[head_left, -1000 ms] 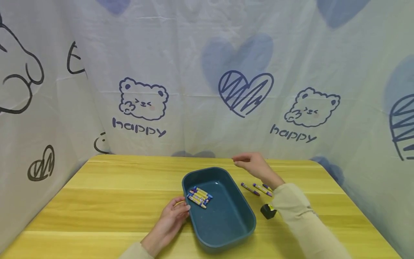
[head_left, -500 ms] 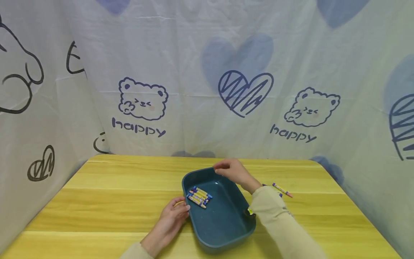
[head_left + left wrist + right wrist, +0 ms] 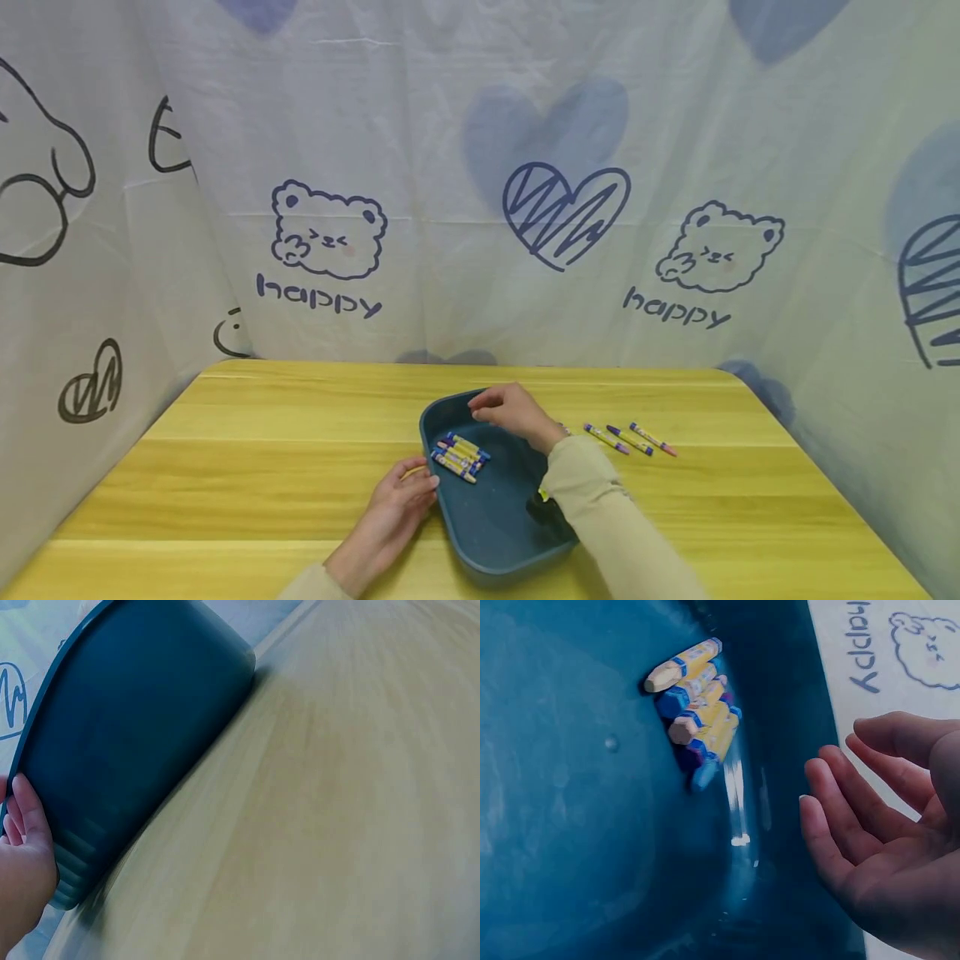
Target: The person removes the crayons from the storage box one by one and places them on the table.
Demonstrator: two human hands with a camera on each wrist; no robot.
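A deep teal plastic bin [image 3: 498,529] stands on the table, turned at a slant. My left hand [image 3: 401,500] grips its left rim, thumb at the edge and fingers along the outer wall [image 3: 142,712]. Inside, against the left wall, several crayons [image 3: 459,458] in yellow and blue wrappers lie in a small pile. Over the far part of the bin hovers my right hand [image 3: 513,412]. In the right wrist view its fingers [image 3: 829,832] are loosely bent and apart from the thumb, with nothing between them; the crayon pile [image 3: 697,705] is beyond the fingertips.
More crayons [image 3: 630,439] lie on the wood-grain table [image 3: 247,467] to the right of the bin, one partly hidden by the right wrist. A small black device [image 3: 542,505] hangs at the right sleeve. A printed white curtain [image 3: 442,325] borders the table's back and sides.
My right hand has swung left from above the table's far right to over the bin, uncovering crayons on the table. The left hand keeps its grip on the bin.
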